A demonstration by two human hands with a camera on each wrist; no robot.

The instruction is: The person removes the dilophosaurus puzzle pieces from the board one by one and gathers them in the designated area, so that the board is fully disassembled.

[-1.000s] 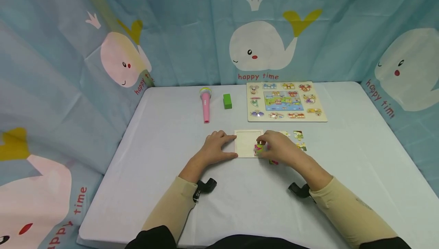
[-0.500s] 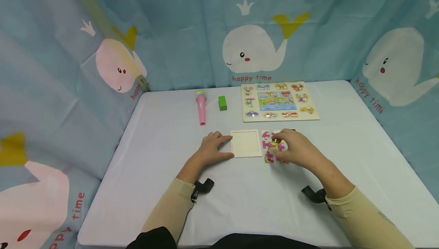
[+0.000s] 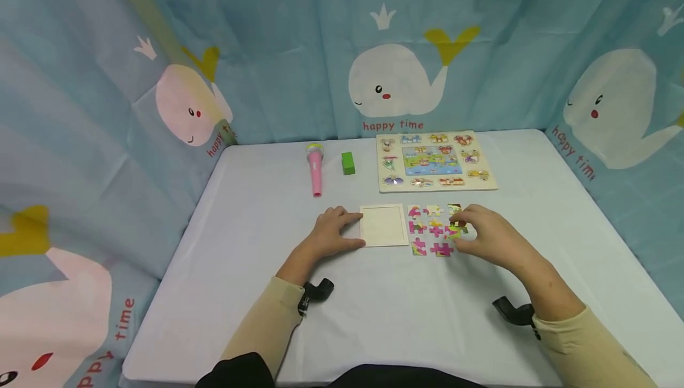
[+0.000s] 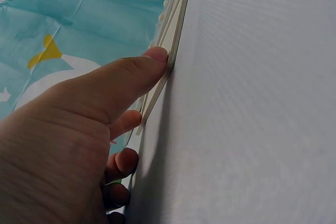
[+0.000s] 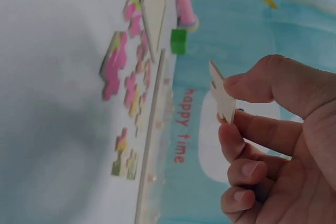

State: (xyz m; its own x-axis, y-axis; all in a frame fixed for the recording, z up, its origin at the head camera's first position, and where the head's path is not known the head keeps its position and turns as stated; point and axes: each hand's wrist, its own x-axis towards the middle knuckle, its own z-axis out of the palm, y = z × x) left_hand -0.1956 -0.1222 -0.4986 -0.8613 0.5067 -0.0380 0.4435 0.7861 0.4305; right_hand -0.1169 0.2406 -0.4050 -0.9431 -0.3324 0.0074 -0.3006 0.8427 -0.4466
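Observation:
My left hand rests at the left edge of a shallow wooden puzzle tray, thumb and a fingertip touching its rim. In the left wrist view the thumb presses against the edge of the tray. My right hand pinches a jigsaw piece between thumb and fingers, above the table. The piece's pale, unprinted side faces the right wrist camera. Below and left of that hand, several loose jigsaw pieces, pink, yellow and green, lie in rough rows beside the tray. No pieces show inside the tray.
Behind the tray lies a larger wooden picture puzzle board. A green block and a pink toy microphone are to its left. Everything is on a white-covered table, with a blue whale-print curtain behind.
My right hand has moved rightwards from the tray's right edge, across the loose pieces, still pinching a piece. More of the loose pieces now show. My left hand stays at the tray.

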